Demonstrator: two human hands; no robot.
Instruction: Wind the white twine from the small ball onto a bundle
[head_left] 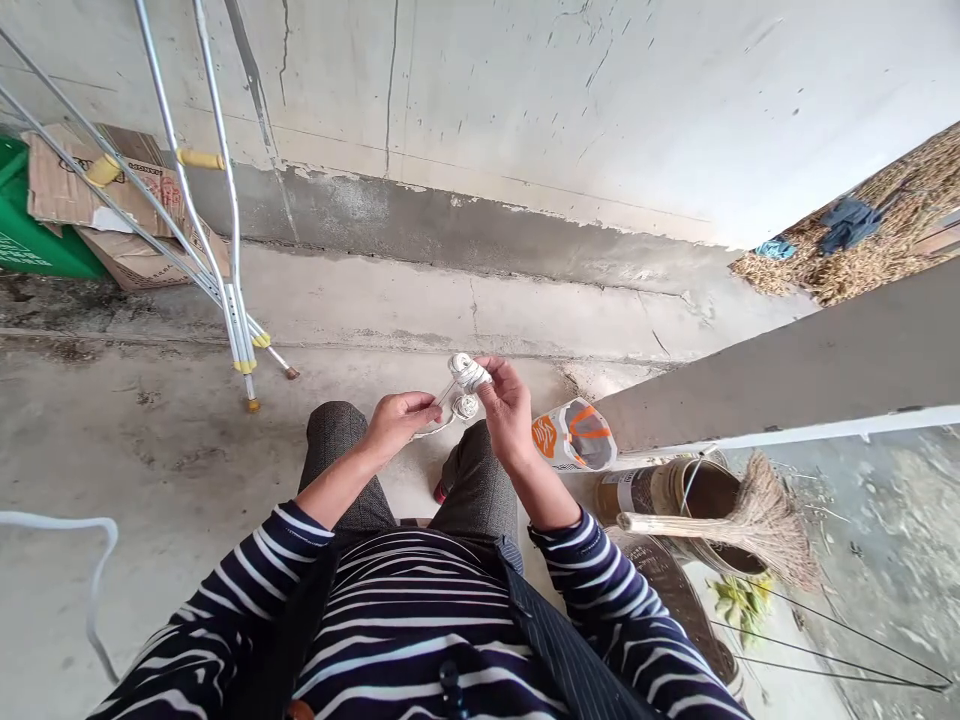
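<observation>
Above my knees, my right hand [510,408] grips a bundle of white cord [466,372] between thumb and fingers. My left hand [401,420], to its left, pinches a thin strand of the same cord with thumb and forefinger. The strand runs up from my left fingertips to the bundle. Just below the bundle sits a smaller white ball of cord [465,407], close to the right hand's fingers; I cannot tell whether it hangs or rests on something. A loose length of cord [435,432] trails from this ball under my left fingers.
Metal crutches [225,270] lean by cardboard boxes [112,190] and a green bin [37,220] at left. To my right are a white-orange bag [577,436], a bucket [675,490] and a straw broom [765,520]. A cracked wall [487,110] stands ahead.
</observation>
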